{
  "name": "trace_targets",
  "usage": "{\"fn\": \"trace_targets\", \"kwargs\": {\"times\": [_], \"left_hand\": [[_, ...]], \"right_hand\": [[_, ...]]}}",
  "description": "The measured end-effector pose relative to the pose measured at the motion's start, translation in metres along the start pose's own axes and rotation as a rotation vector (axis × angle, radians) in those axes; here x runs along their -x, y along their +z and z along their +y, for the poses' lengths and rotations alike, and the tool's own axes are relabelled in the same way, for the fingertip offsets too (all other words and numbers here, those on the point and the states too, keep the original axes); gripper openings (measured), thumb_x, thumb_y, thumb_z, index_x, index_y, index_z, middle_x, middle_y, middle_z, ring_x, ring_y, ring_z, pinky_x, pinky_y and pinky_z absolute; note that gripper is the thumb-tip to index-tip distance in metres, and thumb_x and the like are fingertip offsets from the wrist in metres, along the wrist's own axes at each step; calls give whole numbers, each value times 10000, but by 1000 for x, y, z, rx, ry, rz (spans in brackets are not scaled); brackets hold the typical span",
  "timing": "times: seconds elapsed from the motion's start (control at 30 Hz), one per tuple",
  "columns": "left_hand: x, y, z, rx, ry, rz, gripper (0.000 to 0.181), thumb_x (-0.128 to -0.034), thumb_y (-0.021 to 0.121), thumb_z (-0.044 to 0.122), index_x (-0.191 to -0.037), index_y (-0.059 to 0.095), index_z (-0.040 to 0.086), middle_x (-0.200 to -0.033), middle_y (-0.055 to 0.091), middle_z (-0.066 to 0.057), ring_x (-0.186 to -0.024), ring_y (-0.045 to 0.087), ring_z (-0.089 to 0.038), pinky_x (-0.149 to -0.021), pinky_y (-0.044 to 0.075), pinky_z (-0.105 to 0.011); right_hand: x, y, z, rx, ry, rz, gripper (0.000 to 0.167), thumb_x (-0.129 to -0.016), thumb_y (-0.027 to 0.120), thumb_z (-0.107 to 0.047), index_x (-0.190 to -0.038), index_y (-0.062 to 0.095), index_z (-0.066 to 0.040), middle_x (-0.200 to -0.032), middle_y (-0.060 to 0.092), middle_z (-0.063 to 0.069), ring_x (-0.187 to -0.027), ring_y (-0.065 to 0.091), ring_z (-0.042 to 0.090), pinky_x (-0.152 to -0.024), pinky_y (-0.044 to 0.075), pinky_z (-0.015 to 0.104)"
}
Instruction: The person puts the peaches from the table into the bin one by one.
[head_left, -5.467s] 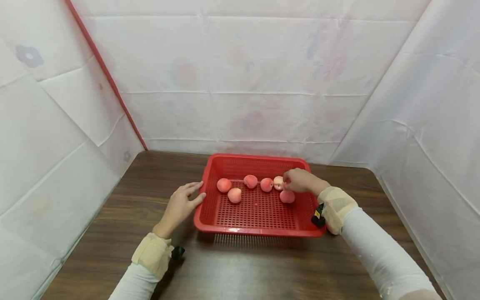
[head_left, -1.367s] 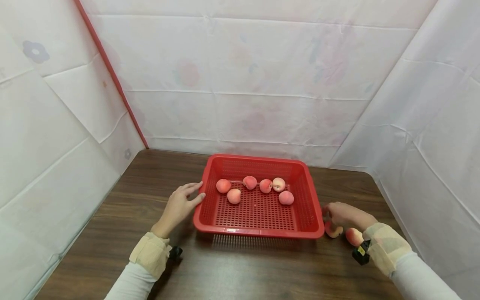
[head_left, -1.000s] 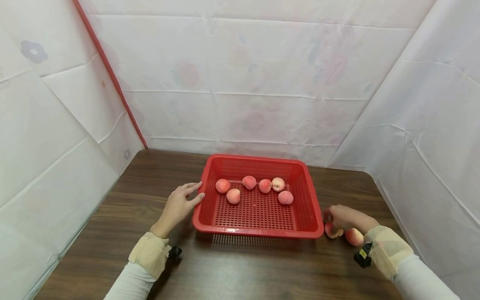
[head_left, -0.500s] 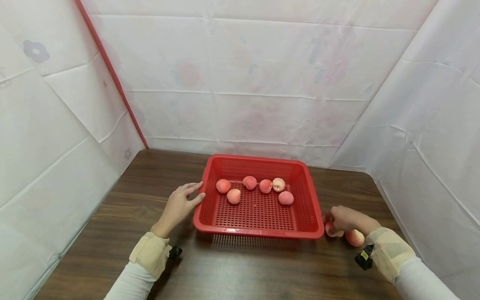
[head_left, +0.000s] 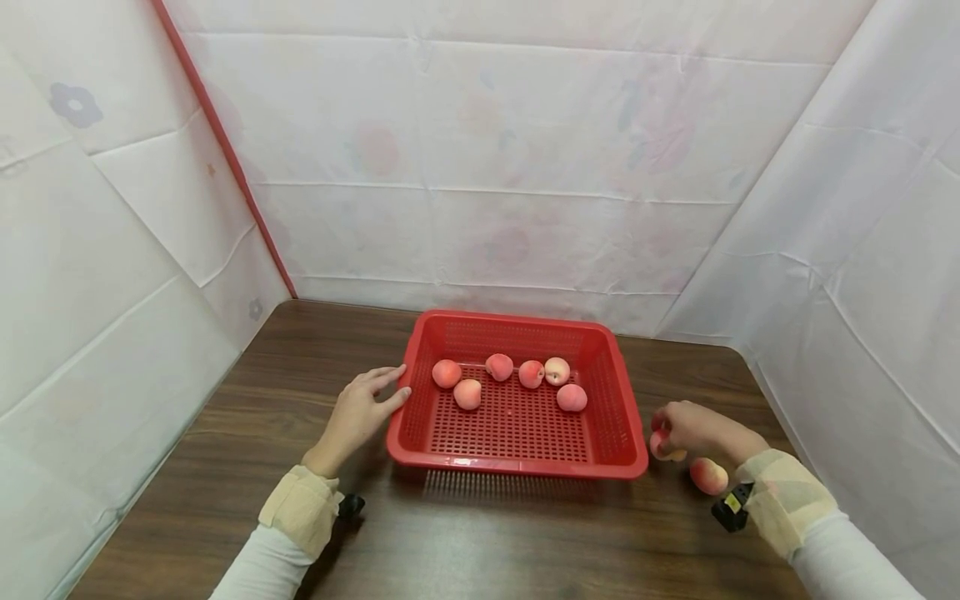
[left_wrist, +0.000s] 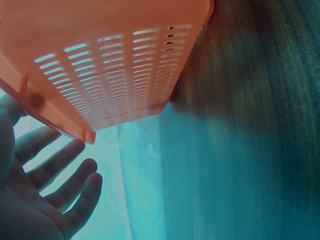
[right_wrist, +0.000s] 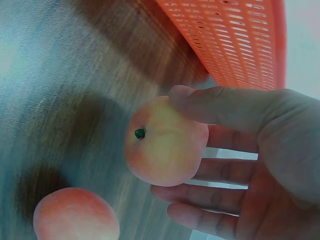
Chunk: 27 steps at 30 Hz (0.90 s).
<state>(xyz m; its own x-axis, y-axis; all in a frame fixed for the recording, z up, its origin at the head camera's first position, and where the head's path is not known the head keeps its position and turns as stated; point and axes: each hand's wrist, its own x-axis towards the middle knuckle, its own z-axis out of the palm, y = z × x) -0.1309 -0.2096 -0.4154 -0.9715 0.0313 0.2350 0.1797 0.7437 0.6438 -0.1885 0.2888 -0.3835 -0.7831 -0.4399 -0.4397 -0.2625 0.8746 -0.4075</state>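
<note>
My right hand (head_left: 693,429) holds a peach (right_wrist: 165,145) between thumb and fingers, just right of the red plastic basket (head_left: 517,468). In the right wrist view its green stem faces the camera, and it appears raised off the table. Close by, a second peach (head_left: 708,476) lies on the table under my right wrist. My left hand (head_left: 360,415) rests its fingertips at the basket's left rim, fingers extended and spread. Several peaches lie on the basket floor, among them a pale one (head_left: 557,372) and a pinker one (head_left: 572,397).
The basket has perforated walls and stands on a dark wood-grain table (head_left: 480,542). White patterned sheets (head_left: 480,167) hang at the back and both sides. A small black camera (head_left: 731,507) is strapped under my right wrist.
My right hand has left the basket's inside and gone to the peaches beside its right wall. It has gripped one and raised it slightly. My left hand has stayed at the rim.
</note>
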Motion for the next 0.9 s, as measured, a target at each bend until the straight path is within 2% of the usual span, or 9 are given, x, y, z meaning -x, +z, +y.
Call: {"fn": "trace_targets", "kwargs": {"times": [0.13,0.4,0.63,0.9], "left_hand": [[0,0,-1,2,2,1,482,-891,676,307,-1303,597,68,-1252,593,-145,-1051,565,-327,-824,477,-495],[1,0,-2,1,13,7,479,-893,672,307,-1299,600,63,-1247,598,-143,-1037,571,-323,-819,474,-491],[1,0,-2,3,7,3,483,-893,672,312,-1300,598,63,-1247,598,-141,-1029,575,-319,-811,480,-485],[1,-1,1,9,5,0,494,-895,668,329,-1305,594,63,-1250,595,-144,-1031,573,-322,-810,489,-484]], "right_hand": [[0,-5,1,-1,-5,0,264,-689,749,-50,-931,650,-12,-736,561,15,-665,535,162,-614,454,320],[2,-21,0,75,-84,63,253,-715,750,-112,-925,652,-11,-740,559,-8,-682,521,146,-632,449,321],[3,-36,-7,58,-60,86,237,-768,716,-115,-973,647,-18,-755,560,-13,-702,522,144,-646,444,321],[-2,-53,-11,84,-91,169,287,-774,753,-157,-981,644,10,-769,566,4,-720,521,166,-655,436,333]]}}
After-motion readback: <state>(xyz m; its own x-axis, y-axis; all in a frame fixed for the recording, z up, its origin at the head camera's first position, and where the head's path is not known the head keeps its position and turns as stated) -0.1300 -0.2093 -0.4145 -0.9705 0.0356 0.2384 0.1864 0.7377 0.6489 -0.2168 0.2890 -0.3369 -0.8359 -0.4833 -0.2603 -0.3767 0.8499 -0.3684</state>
